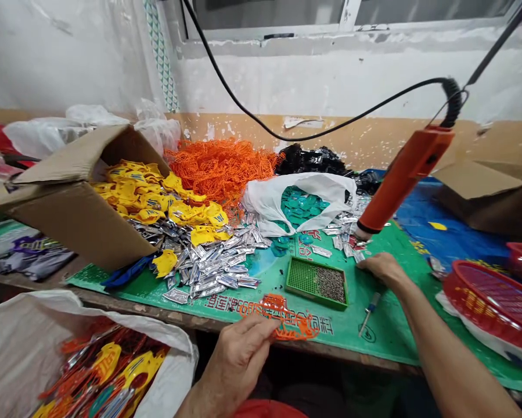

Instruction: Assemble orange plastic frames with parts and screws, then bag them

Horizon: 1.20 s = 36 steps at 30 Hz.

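My left hand [238, 354] is at the table's front edge, fingers pinched on an orange plastic frame [282, 316] that lies on the green mat [374, 331]. My right hand [380, 267] reaches out over the mat, its fingers curled down among small silver pieces [352, 247] just below the tip of the hanging orange electric screwdriver [404, 177]; what it holds, if anything, is hidden. Between the hands sits a green tray of small screws [317, 283]. A small hand screwdriver [369, 312] lies on the mat beside my right forearm.
A tipped cardboard box [69, 215] spills yellow plastic parts [156, 200] onto a heap of silver pieces [212, 264]. Behind lie an orange frame pile [221, 165], a white bag of teal parts [299, 203] and black parts [313, 159]. Red baskets [487, 302] stand right; a white sack [69, 354] of assembled pieces sits lower left.
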Motion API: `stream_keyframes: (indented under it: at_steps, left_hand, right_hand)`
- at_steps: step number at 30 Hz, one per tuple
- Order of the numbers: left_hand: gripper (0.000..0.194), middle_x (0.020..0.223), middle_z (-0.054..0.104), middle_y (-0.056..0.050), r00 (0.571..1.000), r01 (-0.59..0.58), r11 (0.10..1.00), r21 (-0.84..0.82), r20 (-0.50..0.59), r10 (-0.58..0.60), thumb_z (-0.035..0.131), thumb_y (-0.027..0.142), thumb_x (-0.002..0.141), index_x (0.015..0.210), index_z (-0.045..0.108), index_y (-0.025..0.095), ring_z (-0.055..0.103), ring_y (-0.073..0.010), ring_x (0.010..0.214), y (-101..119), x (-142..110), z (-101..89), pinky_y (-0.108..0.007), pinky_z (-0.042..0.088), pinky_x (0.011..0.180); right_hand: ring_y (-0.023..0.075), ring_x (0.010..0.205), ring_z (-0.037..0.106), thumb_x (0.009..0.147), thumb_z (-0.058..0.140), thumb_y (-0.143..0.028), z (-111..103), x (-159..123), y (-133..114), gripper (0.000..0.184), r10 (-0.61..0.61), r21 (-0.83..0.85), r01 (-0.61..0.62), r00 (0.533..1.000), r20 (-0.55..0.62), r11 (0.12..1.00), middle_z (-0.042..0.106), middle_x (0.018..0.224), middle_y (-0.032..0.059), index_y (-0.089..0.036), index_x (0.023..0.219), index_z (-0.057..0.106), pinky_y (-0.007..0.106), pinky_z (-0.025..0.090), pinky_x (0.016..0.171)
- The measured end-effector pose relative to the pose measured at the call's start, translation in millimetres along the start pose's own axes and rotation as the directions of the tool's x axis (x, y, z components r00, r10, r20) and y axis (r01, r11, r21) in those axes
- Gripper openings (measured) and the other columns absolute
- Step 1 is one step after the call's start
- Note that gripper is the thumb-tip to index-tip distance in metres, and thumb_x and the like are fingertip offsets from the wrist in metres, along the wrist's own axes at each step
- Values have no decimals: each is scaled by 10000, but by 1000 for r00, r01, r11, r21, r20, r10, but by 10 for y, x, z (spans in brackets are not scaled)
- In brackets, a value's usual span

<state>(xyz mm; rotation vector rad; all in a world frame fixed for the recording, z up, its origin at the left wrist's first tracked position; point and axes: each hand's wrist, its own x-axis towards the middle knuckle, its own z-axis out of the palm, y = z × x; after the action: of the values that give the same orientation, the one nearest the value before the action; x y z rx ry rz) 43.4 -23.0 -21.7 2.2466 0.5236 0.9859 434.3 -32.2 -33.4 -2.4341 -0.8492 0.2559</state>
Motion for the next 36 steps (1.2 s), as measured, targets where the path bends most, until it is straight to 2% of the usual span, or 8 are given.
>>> stream_keyframes:
  at_steps: [3, 5, 7, 10, 13, 17, 20, 36]
  left_hand:
    - [307, 915, 757, -43, 989, 133, 988, -72, -54, -137, 570, 103, 810, 1029, 723, 254, 710, -184, 845, -30, -25, -28, -265, 565, 793]
    - [261, 940, 756, -27, 951, 300, 941, -160, -34, -309, 618, 176, 789, 999, 738, 274, 710, -194, 835, -69, -29, -34, -274, 579, 761]
    - [263, 916, 748, -36, 860, 496, 811, -310, 46, -508, 631, 277, 781, 1022, 730, 242, 692, -166, 646, -85, 2, -19, -247, 580, 564]
    - [406, 768, 726, -40, 699, 675, 579, -457, 144, -701, 679, 356, 708, 1054, 699, 145, 653, -151, 561, -12, 114, 32, -245, 554, 509]
    - [515, 624, 675, -12, 631, 724, 478, -497, 199, -750, 704, 393, 666, 1080, 668, 89, 630, -144, 548, 91, 239, 83, -245, 539, 532]
    - [513, 613, 648, -4, 615, 732, 449, -513, 212, -760, 705, 418, 661, 1037, 665, 71, 605, -130, 534, 121, 300, 85, -247, 523, 529]
    - [478, 654, 653, -9, 610, 727, 442, -525, 199, -767, 713, 419, 664, 1006, 669, 89, 606, -128, 550, 95, 278, 57, -244, 519, 523]
    - [399, 592, 635, -1, 612, 723, 456, -519, 174, -772, 674, 394, 699, 959, 677, 92, 599, -132, 547, 52, 284, 75, -231, 512, 521]
  right_hand:
    - [203, 958, 621, 899, 567, -335, -64, -214, -33, 304, 65, 132, -81, 991, 120, 988, 610, 1135, 71, -147, 1138, 582, 387, 536, 805]
    - [163, 831, 626, 883, 585, -343, -103, -457, -51, 256, 37, 257, -80, 985, 169, 963, 636, 990, 45, -130, 1024, 606, 329, 534, 713]
    - [138, 666, 590, 794, 657, -417, -125, -747, -90, 289, -40, 413, -67, 969, 245, 908, 625, 778, 12, -138, 842, 603, 270, 493, 593]
    - [112, 552, 536, 686, 702, -517, -138, -1159, -208, 376, -172, 608, -114, 904, 392, 786, 573, 649, -24, -175, 777, 574, 252, 455, 525]
    - [91, 490, 490, 658, 724, -518, -120, -1408, -345, 392, -253, 689, -201, 829, 499, 696, 533, 600, -42, -182, 765, 554, 239, 422, 480]
    - [69, 468, 464, 689, 734, -445, -12, -1506, -478, 327, -329, 735, -294, 750, 574, 611, 534, 599, -49, -174, 757, 564, 223, 397, 474]
    - [64, 468, 456, 688, 745, -421, 83, -1528, -546, 306, -354, 738, -310, 725, 591, 599, 540, 608, -50, -169, 753, 585, 219, 378, 470]
    - [64, 491, 447, 651, 757, -439, 205, -1665, -671, 327, -320, 717, -276, 753, 575, 640, 539, 595, -50, -160, 715, 600, 206, 351, 464]
